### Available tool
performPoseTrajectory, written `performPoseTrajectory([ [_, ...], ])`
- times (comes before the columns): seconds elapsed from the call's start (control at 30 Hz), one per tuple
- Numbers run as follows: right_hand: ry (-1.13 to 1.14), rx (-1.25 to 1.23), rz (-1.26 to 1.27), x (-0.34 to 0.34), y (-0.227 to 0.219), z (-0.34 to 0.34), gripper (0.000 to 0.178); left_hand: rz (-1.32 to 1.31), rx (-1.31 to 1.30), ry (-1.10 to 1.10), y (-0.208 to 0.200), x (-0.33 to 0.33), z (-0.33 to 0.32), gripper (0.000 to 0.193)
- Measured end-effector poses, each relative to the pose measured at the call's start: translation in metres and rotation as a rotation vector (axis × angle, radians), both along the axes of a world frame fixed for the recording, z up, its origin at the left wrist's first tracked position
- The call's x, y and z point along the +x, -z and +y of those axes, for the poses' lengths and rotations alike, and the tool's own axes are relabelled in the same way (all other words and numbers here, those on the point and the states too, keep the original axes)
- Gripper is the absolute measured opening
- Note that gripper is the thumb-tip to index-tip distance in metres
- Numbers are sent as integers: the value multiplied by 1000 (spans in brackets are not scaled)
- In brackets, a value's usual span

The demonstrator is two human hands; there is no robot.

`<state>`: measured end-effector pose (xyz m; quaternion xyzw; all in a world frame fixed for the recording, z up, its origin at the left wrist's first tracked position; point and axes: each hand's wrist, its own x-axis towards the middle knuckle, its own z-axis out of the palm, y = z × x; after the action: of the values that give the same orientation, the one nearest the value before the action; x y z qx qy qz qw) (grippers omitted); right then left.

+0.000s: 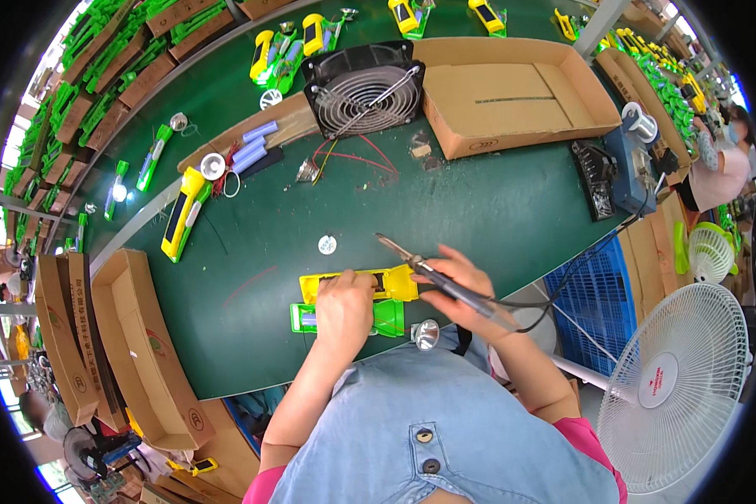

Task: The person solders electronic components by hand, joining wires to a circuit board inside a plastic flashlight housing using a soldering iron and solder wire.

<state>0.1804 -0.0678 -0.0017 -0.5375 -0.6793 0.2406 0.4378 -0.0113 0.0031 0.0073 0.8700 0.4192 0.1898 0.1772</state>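
Observation:
My right hand (460, 290) grips a soldering iron (452, 286). Its metal tip points up and left, above the table and apart from the casing. My left hand (346, 304) is closed, its curled fingers on a yellow casing half (401, 284) that lies open side up. The hand hides the casing's middle, so anything small in the fingertips cannot be seen. Right below, partly under that hand, is a green casing half (388, 319) with a purple-blue battery cell (309, 320) in it. A round lamp reflector (427, 334) sits by its right end.
A small white disc (328, 244) lies ahead. Farther off are a yellow-green lamp (181, 217), loose battery cells (250, 151), a black fan (366, 91) and a cardboard tray (521, 139). At right stand a solder spool (641, 126) and blue soldering station (632, 172); the iron's cord crosses the table edge.

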Motion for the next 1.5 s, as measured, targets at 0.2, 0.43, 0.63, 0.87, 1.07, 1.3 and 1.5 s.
performPoseTrajectory([
  [0.2,130,264,103,16,-9,-5,20,74,-24,25,-3,0,5,3],
  [0.43,238,-316,854,12,13,-11,16,99,-37,39,-3,0,3,4],
  [0.63,224,-361,833,6,24,-10,15,125,22,44,0,1,2,3],
  [0.87,227,-304,776,3,27,-9,15,155,36,41,0,3,3,3],
  [1.07,249,-318,792,1,24,-11,18,148,40,32,0,3,4,3],
  [1.3,250,-309,696,1,20,-16,17,171,27,45,-1,4,4,6],
  [1.5,251,-102,730,-12,5,-31,20,173,30,41,-2,4,3,5],
])
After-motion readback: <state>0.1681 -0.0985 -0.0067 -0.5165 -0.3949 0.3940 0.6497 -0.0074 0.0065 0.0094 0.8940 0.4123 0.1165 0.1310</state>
